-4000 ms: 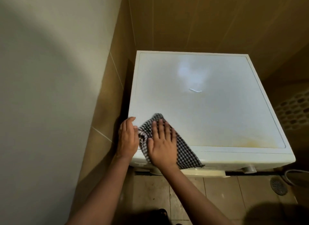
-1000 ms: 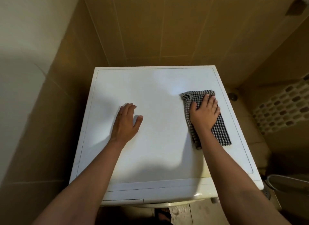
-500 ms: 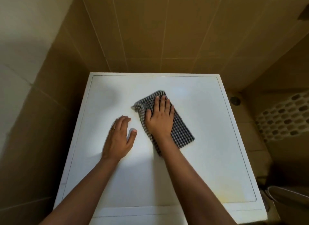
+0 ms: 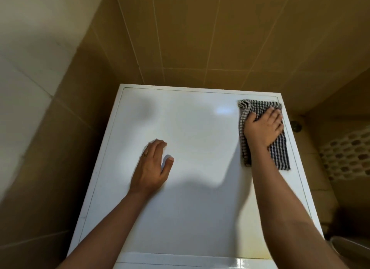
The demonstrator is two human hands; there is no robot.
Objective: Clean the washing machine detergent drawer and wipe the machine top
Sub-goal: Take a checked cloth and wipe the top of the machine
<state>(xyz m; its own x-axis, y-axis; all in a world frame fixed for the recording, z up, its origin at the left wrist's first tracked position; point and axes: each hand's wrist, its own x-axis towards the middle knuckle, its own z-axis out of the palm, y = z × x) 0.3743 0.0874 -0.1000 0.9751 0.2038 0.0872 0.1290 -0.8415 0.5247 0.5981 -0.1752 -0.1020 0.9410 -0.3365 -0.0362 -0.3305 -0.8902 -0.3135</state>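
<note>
At the far right corner of the washing machine top (image 4: 200, 198), your right hand (image 4: 264, 126) presses the checked cloth (image 4: 280, 154) against the surface. Grip: the fingers lie spread and nearly straight on top of the cloth, not closed round it, so pressure alone pins it. Your left hand (image 4: 152, 168) lies palm-down left of centre with the fingers extended and nothing held; a ring (image 4: 145, 154) shows on one finger. The cloth sits just beside the back edge, and its right side runs along the right edge. No view of the detergent drawer; its condition cannot be judged.

Risks noted:
1. The cloth is only pinned and lies close to two edges. An outward stroke would likely carry it over the side, onto the floor (image 4: 312, 166) near the basket (image 4: 348, 156).
2. The cloth's left side is bunched. Uneven contact there may leave streaks.
3. Your bracing palm covers a patch of the surface. It may leave marks, and that patch needs its own pass.
4. A yellowish tint (image 4: 254, 250) near the front right looks untreated and is easily overlooked.
</note>
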